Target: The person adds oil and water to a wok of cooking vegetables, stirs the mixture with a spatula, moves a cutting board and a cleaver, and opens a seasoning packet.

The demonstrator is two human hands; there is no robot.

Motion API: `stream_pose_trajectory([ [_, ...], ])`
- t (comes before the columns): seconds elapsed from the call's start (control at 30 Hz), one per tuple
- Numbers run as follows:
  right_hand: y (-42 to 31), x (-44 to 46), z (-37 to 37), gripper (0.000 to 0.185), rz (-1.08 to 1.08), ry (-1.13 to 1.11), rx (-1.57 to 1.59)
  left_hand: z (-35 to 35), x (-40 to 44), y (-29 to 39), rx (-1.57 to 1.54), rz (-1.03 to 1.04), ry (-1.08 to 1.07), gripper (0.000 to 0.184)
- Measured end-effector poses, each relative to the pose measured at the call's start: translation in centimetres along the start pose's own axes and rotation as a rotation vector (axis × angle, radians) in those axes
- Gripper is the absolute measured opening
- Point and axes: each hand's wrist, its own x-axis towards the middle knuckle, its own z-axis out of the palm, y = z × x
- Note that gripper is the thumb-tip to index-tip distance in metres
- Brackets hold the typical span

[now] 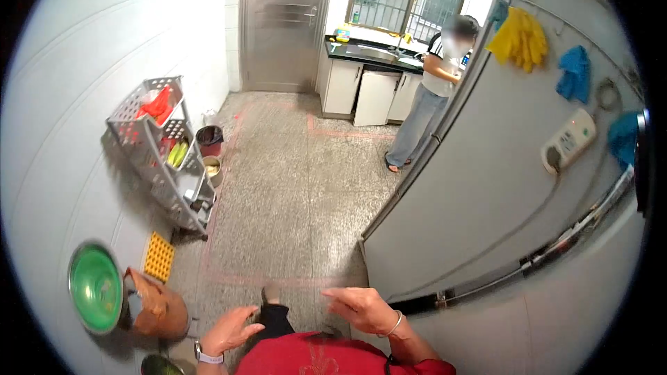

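Observation:
My left hand point(231, 330) is low in the view with its fingers apart and nothing in them. A watch with a pale band point(209, 355) circles that wrist. Level with it on the other side, my right hand point(365, 309) has its fingers stretched out and also holds nothing. There is a light bracelet point(396, 323) on the right wrist. Between the hands are my red top point(313, 354) and a dark trouser leg point(276, 321) above the stone floor point(271, 187). Neither hand touches any object; the brown container point(163, 309) is nearest the left one.
A grey tiered rack point(156, 160) stands along the left wall, beside a bin point(209, 140). Below are a yellow egg tray point(159, 255) and a green basin point(96, 286). A grey partition point(486, 187) borders the right. Another person point(434, 90) stands by the sink point(375, 53). A metal door point(281, 28) is ahead.

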Motion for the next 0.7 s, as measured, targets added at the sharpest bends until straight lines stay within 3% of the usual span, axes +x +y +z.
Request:
stream_pose_trajectory([
  [0.03, 2.5, 3.1, -1.0, 0.041, -0.034, 0.032, 0.011, -0.7, 3.1, -2.1, 0.014, -0.046, -0.053, 0.064],
  [0.2, 9.7, 19.0, -8.0, 0.06, 0.136, 0.248, -0.026, -6.5, 19.9, -9.1, 0.055, -0.092, -0.166, 0.066],
  [0.3, 11.9, 27.4, -15.1, 0.066, 0.163, 0.428, -0.017, -12.5, 31.3, -7.9, 0.228, 0.067, -0.077, 0.064],
  [0.43, 15.3, 36.2, -22.2, 0.067, 0.199, 0.583, 0.07, -20.5, 44.8, -1.3, 0.215, 0.342, -0.145, 0.06],
  [0.5, 18.3, 39.3, -26.0, 0.067, 0.223, 0.604, 0.112, -21.6, 51.3, 0.6, 0.142, 0.492, -0.205, 0.059],
  [0.7, 34.6, 45.9, -31.1, 0.074, 0.246, 0.678, 0.368, -16.2, 69.8, -1.7, -0.012, 0.462, -0.567, 0.065],
])
